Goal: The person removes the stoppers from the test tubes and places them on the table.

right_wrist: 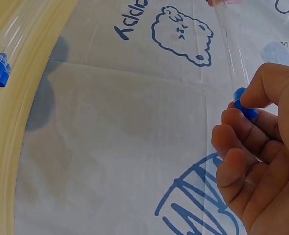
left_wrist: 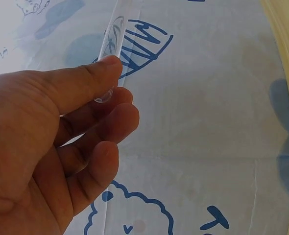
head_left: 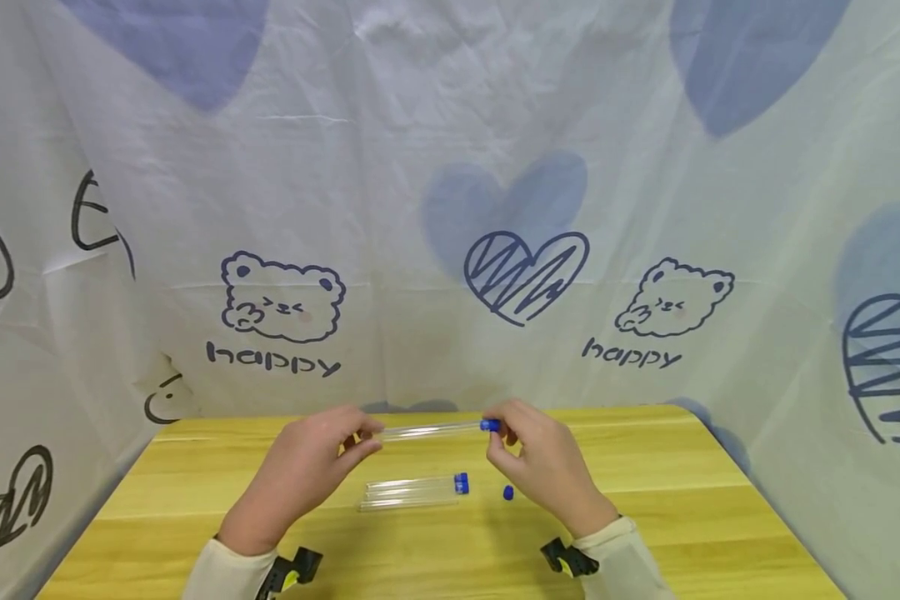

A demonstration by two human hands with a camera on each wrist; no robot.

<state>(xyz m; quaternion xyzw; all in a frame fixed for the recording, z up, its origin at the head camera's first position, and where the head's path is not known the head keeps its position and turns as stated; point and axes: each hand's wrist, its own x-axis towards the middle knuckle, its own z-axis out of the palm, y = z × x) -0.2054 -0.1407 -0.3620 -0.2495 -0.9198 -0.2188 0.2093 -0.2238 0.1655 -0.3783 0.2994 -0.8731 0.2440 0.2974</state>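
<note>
A clear test tube [head_left: 431,431] is held level above the table between both hands. My left hand [head_left: 318,454] pinches its rounded bottom between thumb and forefinger, the other fingers loosely bent in the left wrist view. At the opposite end, my right hand [head_left: 543,458] pinches the blue cap [right_wrist: 245,103], which sits over the tube's mouth. Below the hands, several clear test tubes [head_left: 408,492] lie side by side on the table. Two of these carry blue caps [head_left: 461,483]; the nearest tube has an uncovered end. A loose blue cap [head_left: 508,492] rests to their right, near my right hand.
The yellow wood-grain table [head_left: 232,492] stretches beneath both arms. Behind it and along the sides hangs a pale cloth [head_left: 405,333] printed with hearts and bears. Each wrist wears a black mount [head_left: 570,558] close to the sleeve.
</note>
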